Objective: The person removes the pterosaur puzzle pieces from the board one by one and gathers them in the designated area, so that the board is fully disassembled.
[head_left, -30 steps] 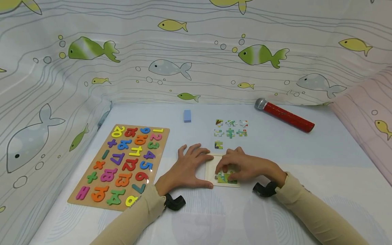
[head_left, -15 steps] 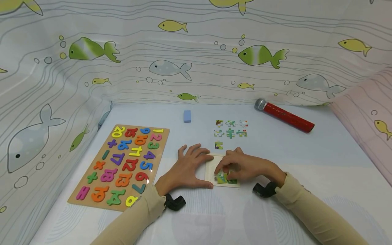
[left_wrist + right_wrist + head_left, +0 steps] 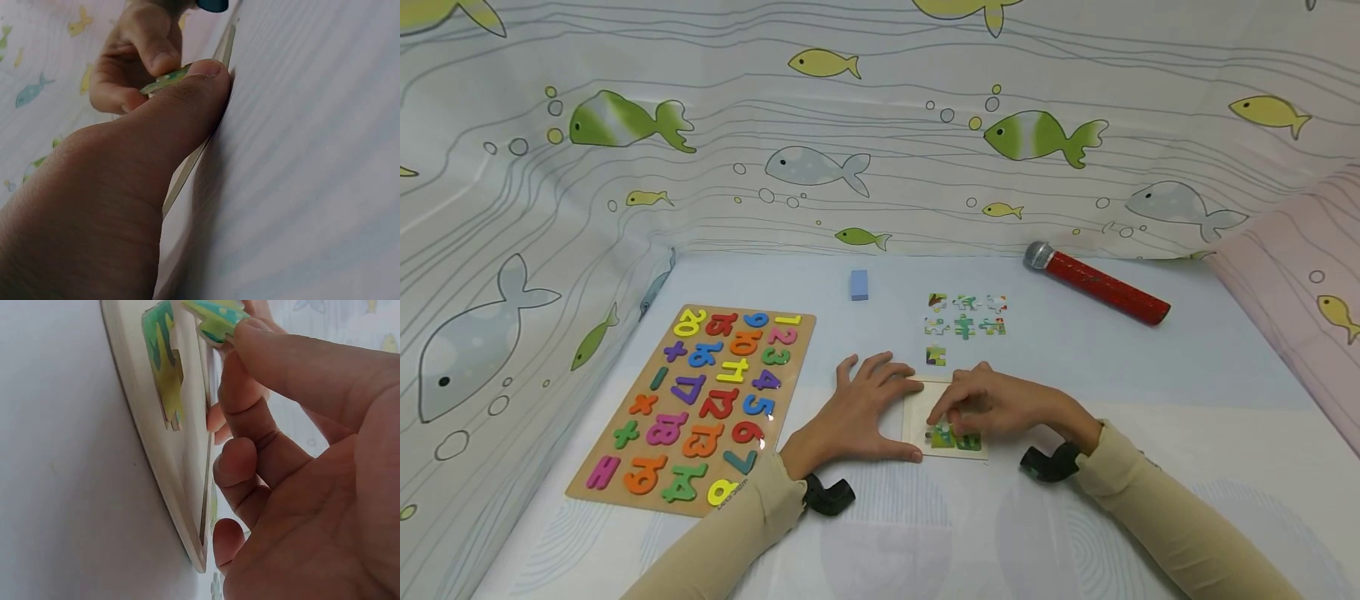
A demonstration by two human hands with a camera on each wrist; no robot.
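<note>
In the head view, a shallow wooden puzzle tray lies between the two hands. My left hand is spread at its left side, straight thumb and index finger touching the edge. My right hand hovers over the tray; in the right wrist view its thumb and index finger pinch a green jigsaw puzzle piece, tilted above the board. Another green-yellow puzzle piece lies flat in the tray. The pinched piece also shows in the left wrist view, partly behind the left thumb.
Several loose puzzle pieces lie in rows beyond the tray. A number board with coloured numerals lies at the left. Farther back are a small blue block and a red microphone. Fish-patterned cloth walls surround the table.
My right hand has risen slightly and its thumb has drawn back, so more of the green pieces shows. The left hand has stayed at the tray's edge.
</note>
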